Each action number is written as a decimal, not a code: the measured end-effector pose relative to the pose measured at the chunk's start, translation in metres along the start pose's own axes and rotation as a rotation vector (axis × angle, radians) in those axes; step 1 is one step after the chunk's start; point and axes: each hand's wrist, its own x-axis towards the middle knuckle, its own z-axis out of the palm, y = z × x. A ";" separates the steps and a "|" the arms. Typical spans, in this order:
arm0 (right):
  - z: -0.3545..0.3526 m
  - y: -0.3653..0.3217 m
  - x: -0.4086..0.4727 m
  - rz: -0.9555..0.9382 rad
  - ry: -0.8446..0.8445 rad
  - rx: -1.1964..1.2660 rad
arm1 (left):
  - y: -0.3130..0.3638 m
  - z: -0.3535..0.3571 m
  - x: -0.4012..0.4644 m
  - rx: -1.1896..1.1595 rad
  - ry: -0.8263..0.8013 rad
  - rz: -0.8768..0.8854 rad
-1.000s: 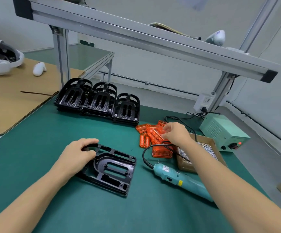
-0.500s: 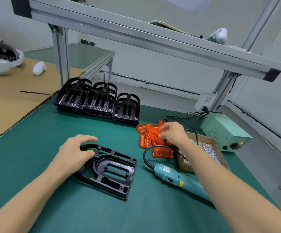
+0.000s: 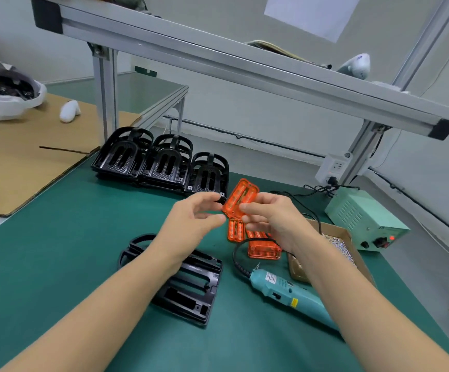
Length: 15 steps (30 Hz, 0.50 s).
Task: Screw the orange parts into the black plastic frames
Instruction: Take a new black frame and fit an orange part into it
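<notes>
**Orange part held up above the mat**

We see the right hand point(image 3: 269, 218) raised over the green mat point(image 3: 57, 264), its fingers and thumb pinching the lower end of an orange part point(image 3: 241, 196) that stands nearly upright in the air. The left hand point(image 3: 194, 218) is lifted just beside it, fingers loosely curled and reaching toward the part; we cannot tell whether its fingertips touch the orange plastic, and it grips nothing that we can make out.

Below the hands, more orange parts point(image 3: 263, 247) lie in a small pile on the mat. A single black plastic frame point(image 3: 191, 288) lies flat under the left forearm, apart from both hands. Three further black frames point(image 3: 164, 162) stand in a row at the back of the mat.

A teal electric screwdriver point(image 3: 287, 294) lies on the mat beside the frame, its black cable looping toward the orange pile. Right of it, a cardboard box of screws point(image 3: 344, 245) sits near a pale green power supply point(image 3: 363, 218).
</notes>
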 end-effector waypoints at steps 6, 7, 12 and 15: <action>0.012 0.002 -0.018 -0.026 -0.103 0.044 | -0.001 0.005 -0.001 -0.258 -0.019 -0.109; 0.012 0.003 -0.020 -0.030 -0.108 0.051 | -0.001 0.004 -0.002 -0.282 -0.018 -0.121; 0.008 0.004 -0.029 -0.053 -0.140 0.119 | -0.001 -0.004 -0.007 -0.339 -0.034 -0.162; 0.006 0.002 -0.033 -0.063 -0.110 0.173 | -0.002 -0.009 -0.011 -0.354 -0.038 -0.170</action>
